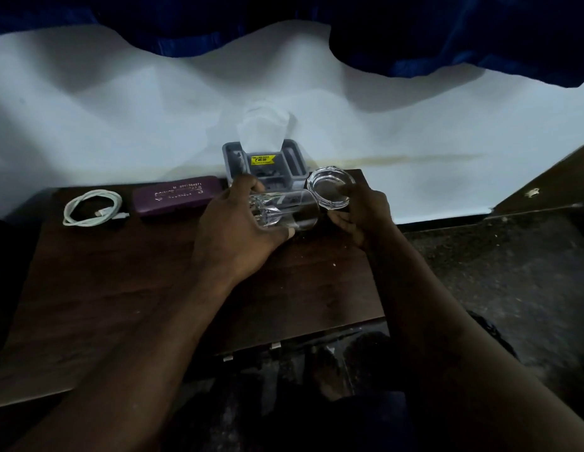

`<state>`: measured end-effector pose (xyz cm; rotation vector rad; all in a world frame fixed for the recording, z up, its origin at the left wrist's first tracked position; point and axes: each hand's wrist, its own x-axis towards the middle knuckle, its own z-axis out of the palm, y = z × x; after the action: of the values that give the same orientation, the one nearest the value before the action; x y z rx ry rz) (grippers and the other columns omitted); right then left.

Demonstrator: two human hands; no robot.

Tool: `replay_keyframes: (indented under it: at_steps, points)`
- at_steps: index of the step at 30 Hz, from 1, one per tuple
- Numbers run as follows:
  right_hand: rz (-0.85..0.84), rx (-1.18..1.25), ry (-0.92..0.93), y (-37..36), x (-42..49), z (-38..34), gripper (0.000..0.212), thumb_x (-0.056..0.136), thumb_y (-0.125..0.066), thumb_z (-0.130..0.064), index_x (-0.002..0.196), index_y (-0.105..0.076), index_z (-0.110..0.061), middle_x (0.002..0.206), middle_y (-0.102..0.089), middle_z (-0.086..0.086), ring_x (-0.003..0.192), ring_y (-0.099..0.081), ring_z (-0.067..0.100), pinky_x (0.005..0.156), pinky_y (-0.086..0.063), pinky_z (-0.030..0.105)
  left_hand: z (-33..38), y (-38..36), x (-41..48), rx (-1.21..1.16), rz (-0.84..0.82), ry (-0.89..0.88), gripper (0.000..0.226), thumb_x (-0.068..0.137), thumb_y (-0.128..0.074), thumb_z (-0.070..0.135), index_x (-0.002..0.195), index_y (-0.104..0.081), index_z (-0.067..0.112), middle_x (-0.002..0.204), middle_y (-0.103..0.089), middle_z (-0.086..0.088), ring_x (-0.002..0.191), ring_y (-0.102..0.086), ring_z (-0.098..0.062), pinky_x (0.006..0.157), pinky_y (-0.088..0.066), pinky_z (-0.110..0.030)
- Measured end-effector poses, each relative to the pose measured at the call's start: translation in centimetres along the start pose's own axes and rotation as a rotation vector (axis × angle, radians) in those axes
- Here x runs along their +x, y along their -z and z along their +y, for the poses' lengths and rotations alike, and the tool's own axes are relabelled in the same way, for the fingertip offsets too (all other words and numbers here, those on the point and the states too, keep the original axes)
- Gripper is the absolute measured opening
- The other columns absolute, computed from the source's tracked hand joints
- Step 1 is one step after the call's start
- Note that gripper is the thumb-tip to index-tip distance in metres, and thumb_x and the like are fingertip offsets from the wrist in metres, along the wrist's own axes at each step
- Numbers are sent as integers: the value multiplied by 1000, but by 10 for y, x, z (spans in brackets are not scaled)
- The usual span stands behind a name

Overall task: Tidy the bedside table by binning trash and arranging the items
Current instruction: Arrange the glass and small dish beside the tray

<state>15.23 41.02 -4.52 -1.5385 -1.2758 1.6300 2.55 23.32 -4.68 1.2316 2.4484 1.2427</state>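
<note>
Toward the back of the tabletop [120, 288], a clear drinking glass [292, 210] was held in the left hand [238, 226], the fingers curled round its thick faceted base and the mouth tipped over to the right. Whether the glass rested on the wood or was held just above it could not be told. Just beside it, a glass ashtray [328, 185] was gripped at its near rim by the right hand [362, 216]; the two glass pieces were seen close together, perhaps touching.

Both were judged rigid, smooth, fairly heavy for their size and liable to chip if knocked together or set down hard. The tumbler would be best taken round its ribbed lower body, the ashtray by its notched rim with thumb over and fingers under.

Directly behind the hands a grey organiser tray [230, 158] with a yellow price label was placed against the wall, something pale and crumpled [262, 128] standing in it. To the left a purple spectacle case [173, 199] was laid, and beyond it a coiled white cable [91, 208]
</note>
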Motion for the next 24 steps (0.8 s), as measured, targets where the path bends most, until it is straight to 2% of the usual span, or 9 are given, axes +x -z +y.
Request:
replay_keyframes:
  at_steps: [3,5,9,12,15,18,20,21,24]
  points:
    - [10,-334,112,4,7,0,15,79,-71,-30,85,-71,-16,87,-71,9,84,-68,28,80,-57,40,3,-3,-1,-20,6,-4,69,58,-89,57,109,-47,37,103,-67,10,83,-63,-12,69,-47,-25]
    - [83,-533,207,5,7,-4,31,79,-73,-40,103,-73,-20,98,-77,3,94,-71,24,89,-58,38,6,-4,-1,-34,5,-10,72,58,-89,59,112,-47,36,102,-68,10,83,-65,-12,69,-53,-27]
    - [33,-574,176,8,2,-6,46,76,-75,-44,114,-71,-19,106,-77,4,106,-73,29,96,-59,47,12,-6,-1,-57,3,-28,74,59,-88,58,115,-46,36,96,-67,10,81,-66,-12,68,-56,-29]
    - [60,-676,318,17,-4,-12,39,79,-78,-38,114,-71,-23,109,-76,-2,105,-71,20,94,-57,37,14,-9,-2,-73,9,-47,78,60,-90,55,121,-47,31,105,-69,7,91,-67,-19,76,-58,-35]
    - [-148,-726,522,25,-19,-20,34,72,-76,-37,105,-73,-25,103,-76,-10,97,-71,7,88,-56,28,16,-10,-1,-91,30,-60,82,60,-89,56,126,-46,32,114,-69,5,99,-66,-21,81,-58,-39]
    - [-450,-873,690,28,-32,-16,62,71,-81,-49,125,-67,-23,127,-70,-9,115,-67,5,104,-53,32,18,-11,-2,-112,57,-54,86,59,-81,64,129,-40,36,113,-67,5,98,-65,-21,81,-57,-37]
    - [-501,-1018,805,28,-31,-11,84,68,-74,-61,139,-59,-18,143,-61,0,134,-54,16,113,-43,32,19,-12,-2,-123,79,-41,86,56,-77,68,127,-39,39,112,-65,5,97,-65,-22,78,-55,-35]
    - [-501,-1052,833,28,-30,-10,87,69,-79,-59,142,-57,-17,146,-58,3,139,-50,19,116,-38,30,19,-13,-1,-124,88,-42,86,55,-79,67,126,-38,40,111,-65,6,98,-64,-22,78,-54,-35]
    - [-449,-1005,973,22,-28,-5,71,72,-89,-32,134,-61,-12,136,-64,9,131,-54,25,109,-40,30,23,-16,-2,-130,84,-55,88,55,-84,65,126,-39,40,115,-65,4,101,-64,-21,81,-57,-37]
